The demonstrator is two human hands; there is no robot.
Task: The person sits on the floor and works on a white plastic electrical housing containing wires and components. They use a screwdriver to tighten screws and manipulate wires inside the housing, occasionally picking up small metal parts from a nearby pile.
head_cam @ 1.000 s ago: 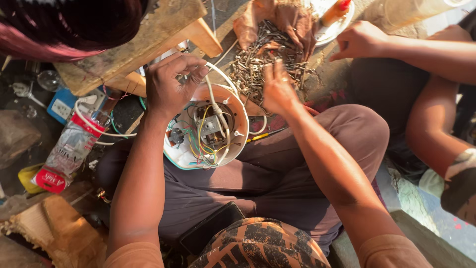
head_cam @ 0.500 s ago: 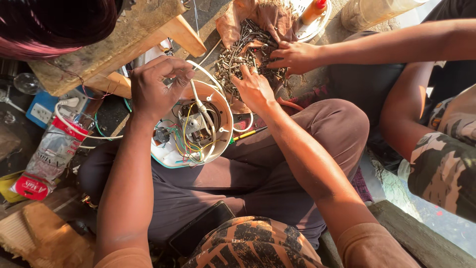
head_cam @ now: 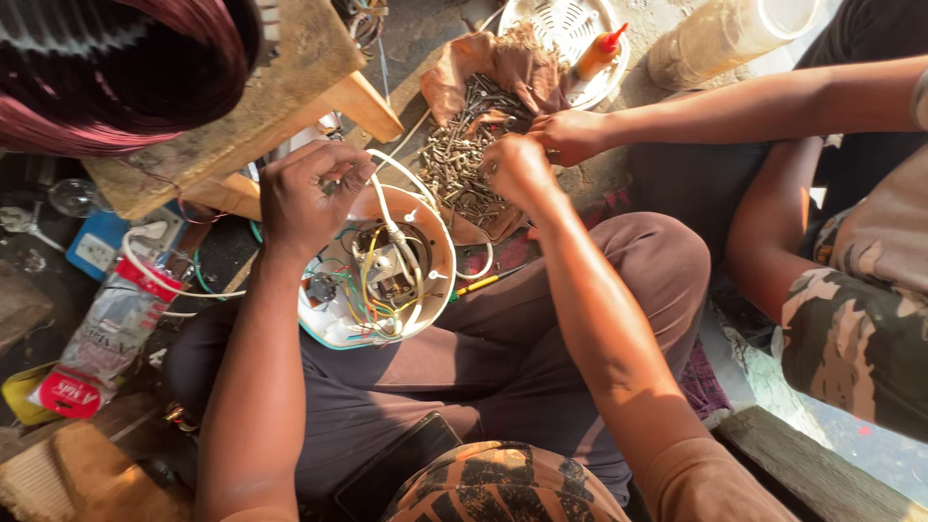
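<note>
The person sits cross-legged with a round white appliance housing (head_cam: pixel 382 280) resting in the lap against the left knee. Its open face is turned up, exposing a small motor block and a tangle of yellow, green and red wires inside. A white cable loops across the housing's rim.

The left hand (head_cam: pixel 307 193) hovers at the upper left edge of the housing, fingers curled in tight with the fingertips pinched together. A small item seems to sit in the pinch, but it is too small to identify.

The right hand (head_cam: pixel 517 169) is extended forward over a pile of screws (head_cam: pixel 459 155) lying on a brown cloth (head_cam: pixel 503 63) on the floor. The fingers are bent down into the pile and touch the screws; whether any screw is gripped cannot be told.

A second person's hand (head_cam: pixel 570 135) reaches in from the right and rests on the same pile, just beside the right hand.

Beyond the cloth lies a white fan grille (head_cam: pixel 570 29) with a small red-capped orange bottle (head_cam: pixel 594 53) on it. A yellow-handled screwdriver (head_cam: pixel 483 283) lies by the right thigh. A wooden plank (head_cam: pixel 251 106) crosses the upper left, and a crumpled plastic bottle (head_cam: pixel 101 333) with a red label lies to the left.
</note>
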